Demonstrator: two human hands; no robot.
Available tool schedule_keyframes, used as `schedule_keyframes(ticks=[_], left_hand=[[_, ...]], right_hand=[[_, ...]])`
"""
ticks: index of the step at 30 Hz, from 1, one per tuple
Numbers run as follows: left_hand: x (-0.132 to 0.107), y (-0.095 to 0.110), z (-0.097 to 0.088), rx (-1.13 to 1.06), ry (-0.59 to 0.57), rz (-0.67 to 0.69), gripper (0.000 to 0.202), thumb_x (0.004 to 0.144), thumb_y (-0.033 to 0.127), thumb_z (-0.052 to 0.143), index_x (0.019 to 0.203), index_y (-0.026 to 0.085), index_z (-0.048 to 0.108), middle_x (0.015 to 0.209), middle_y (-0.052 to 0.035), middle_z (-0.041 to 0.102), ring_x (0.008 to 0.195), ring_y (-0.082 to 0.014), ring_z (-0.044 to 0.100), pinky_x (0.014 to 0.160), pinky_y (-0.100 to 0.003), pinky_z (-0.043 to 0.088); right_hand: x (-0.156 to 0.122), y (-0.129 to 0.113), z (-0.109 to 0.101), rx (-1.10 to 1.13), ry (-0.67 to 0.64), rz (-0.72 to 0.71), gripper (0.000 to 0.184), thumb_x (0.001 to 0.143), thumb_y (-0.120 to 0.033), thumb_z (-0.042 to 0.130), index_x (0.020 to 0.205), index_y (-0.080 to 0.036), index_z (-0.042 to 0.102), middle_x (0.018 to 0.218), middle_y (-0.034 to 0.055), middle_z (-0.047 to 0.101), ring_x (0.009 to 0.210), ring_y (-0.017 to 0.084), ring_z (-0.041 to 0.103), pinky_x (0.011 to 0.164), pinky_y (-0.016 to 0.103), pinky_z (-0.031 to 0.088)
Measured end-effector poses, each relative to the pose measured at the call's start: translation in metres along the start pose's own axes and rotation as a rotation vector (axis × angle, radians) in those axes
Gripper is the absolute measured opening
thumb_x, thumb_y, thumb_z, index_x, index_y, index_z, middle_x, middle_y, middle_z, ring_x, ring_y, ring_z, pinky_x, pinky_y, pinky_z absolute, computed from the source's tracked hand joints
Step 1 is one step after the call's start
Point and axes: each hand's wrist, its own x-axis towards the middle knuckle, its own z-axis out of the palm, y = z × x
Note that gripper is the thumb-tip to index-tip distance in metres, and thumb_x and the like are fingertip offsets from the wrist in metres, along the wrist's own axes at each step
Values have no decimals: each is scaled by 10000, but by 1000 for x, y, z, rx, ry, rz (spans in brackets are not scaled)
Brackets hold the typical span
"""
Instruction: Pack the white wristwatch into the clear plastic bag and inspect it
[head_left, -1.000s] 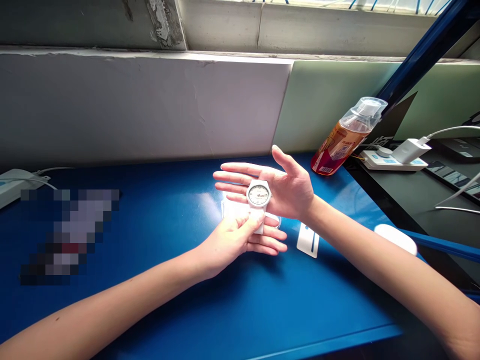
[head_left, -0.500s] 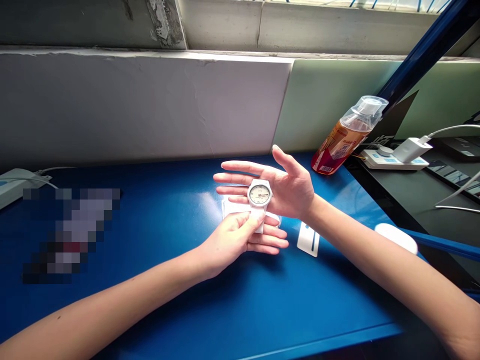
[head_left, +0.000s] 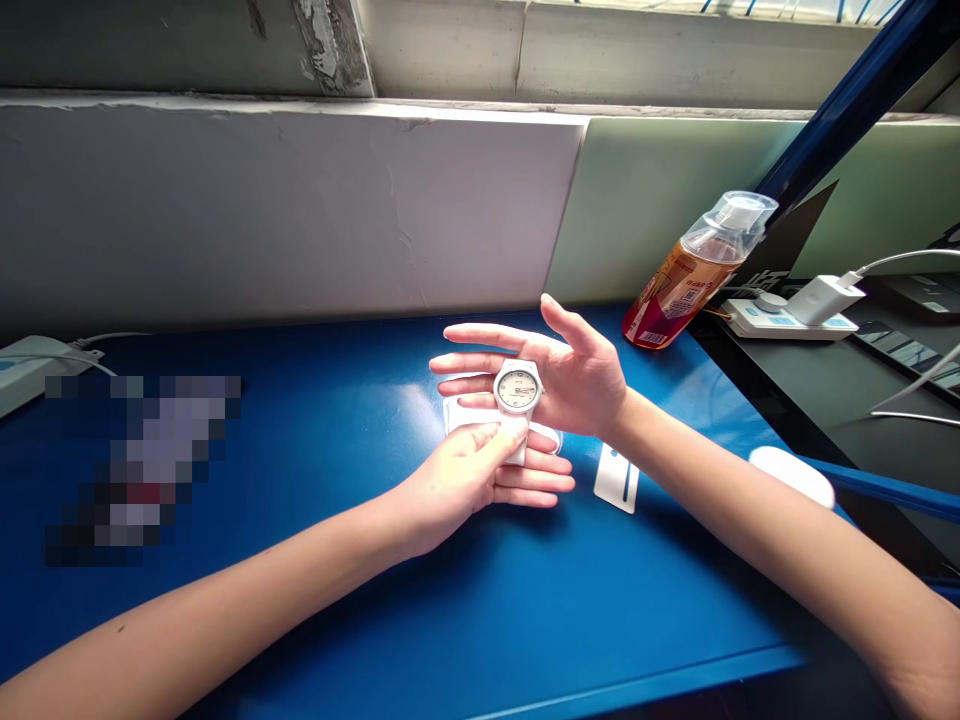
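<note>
A white wristwatch (head_left: 518,390) with a round pale dial faces up over the blue desk. My left hand (head_left: 469,468) pinches its lower strap between the thumb and the fingers lying underneath. Palm up, my right hand (head_left: 577,378) is behind and beside the watch case, its fingers stretched to the left and the thumb raised. Whether the right palm bears any of the watch's weight I cannot tell. Beneath both hands lies a white object (head_left: 456,412), mostly hidden by them. To the right of the fingers a white card (head_left: 617,480) with a dark slot lies flat.
A bottle with a clear cap (head_left: 682,275) stands at the back right. Beside it are a power strip with a plugged-in charger (head_left: 825,300) and cables. A white rounded object (head_left: 792,476) is partly behind my right forearm. A pixelated item (head_left: 161,440) lies left, near another power strip (head_left: 34,365).
Both hands and the watch have shifted only very slightly. My left hand keeps its pinch on the strap, and the right stays spread.
</note>
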Motion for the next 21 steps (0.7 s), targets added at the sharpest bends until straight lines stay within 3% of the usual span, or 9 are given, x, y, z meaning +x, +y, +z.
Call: schedule_keyframes(ticks=[9, 14, 17, 21], left_hand=[[0, 4, -4, -53, -86, 9, 364, 1025, 369, 479, 1055, 64, 675, 991, -186, 750, 892, -233, 749, 835, -344, 594], [-1, 17, -6, -41, -73, 59, 301, 1035, 288, 466, 1088, 61, 656, 1039, -185, 746, 905, -210, 748, 841, -312, 591], [0, 23, -9, -8, -30, 100, 281, 1028, 287, 483, 1089, 67, 647, 1014, -168, 749, 911, -209, 746, 847, -317, 589], [4, 27, -18, 249, 104, 312, 291, 982, 360, 566, 1061, 93, 650, 900, -96, 735, 789, -179, 723, 742, -291, 588]], right_hand=[[-1, -4, 0, -129, 5, -27, 593, 957, -612, 325, 1240, -198, 639, 1284, 104, 690, 1191, 294, 640, 1068, 501, 448], [-4, -5, 6, -294, 207, -272, 346, 962, -413, 480, 1194, -227, 657, 1251, 58, 709, 1206, 257, 634, 1074, 458, 464], [-11, 2, 9, -348, 329, -363, 309, 934, -331, 551, 1214, -237, 643, 1334, 56, 661, 1226, 246, 621, 1059, 438, 483], [-31, 17, 4, -476, 451, -432, 288, 917, -295, 622, 1193, -223, 659, 1284, 67, 672, 1193, 222, 629, 1012, 381, 512]])
